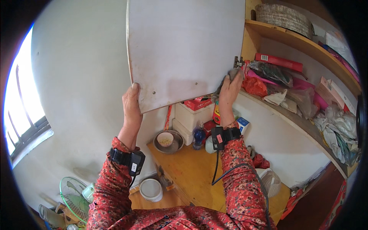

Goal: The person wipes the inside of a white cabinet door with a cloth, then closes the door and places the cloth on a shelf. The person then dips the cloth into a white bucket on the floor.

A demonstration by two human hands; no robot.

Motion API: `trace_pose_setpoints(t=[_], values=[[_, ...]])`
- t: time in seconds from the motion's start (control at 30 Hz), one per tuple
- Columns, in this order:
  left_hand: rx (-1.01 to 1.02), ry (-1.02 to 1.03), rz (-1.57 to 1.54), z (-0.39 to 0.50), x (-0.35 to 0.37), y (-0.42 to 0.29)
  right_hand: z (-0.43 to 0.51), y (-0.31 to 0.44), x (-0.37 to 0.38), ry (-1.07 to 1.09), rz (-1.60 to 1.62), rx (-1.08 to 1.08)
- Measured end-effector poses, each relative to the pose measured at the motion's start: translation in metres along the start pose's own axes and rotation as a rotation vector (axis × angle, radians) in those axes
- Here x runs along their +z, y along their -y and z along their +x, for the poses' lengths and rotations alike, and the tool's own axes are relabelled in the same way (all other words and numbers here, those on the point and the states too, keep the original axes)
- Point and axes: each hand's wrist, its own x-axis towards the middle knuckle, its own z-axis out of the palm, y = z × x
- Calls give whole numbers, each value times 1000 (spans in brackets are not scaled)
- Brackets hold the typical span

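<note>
A white cabinet door (pixel 187 51) stands swung out from a wall cupboard, joined by a metal hinge (pixel 238 62). My left hand (pixel 132 105) grips its lower left edge, with the thumb on the face towards me and the fingers hidden behind. My right hand (pixel 230 93) holds a grey cloth (pixel 234 74) against the door's lower right corner, just below the hinge. Brown smudges and two small holes mark the door's lower part. Both wrists carry black strapped devices with cables.
Cupboard shelves (pixel 284 31) on the right bear a woven basket (pixel 283 18), a red box (pixel 279 62) and plastic bags. Below, a wooden table (pixel 192 166) holds a metal basin (pixel 175 141), a blue bottle (pixel 199 136) and boxes. A green fan (pixel 74 198) stands lower left.
</note>
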Motion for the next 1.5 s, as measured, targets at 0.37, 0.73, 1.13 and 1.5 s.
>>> trace_pose_setpoints(t=[0.37,0.73,1.13,1.5], values=[[33,78,63,7,-12,11,-24,94,-15,247,103,-627],[21,8,95,4,-2,4,13,132,11,112,106,-450],[10,49,99,-1,-2,-6,75,88,14,-12,-24,-167],[-18,106,40,-4,0,-15,-45,159,-22,272,124,-878]])
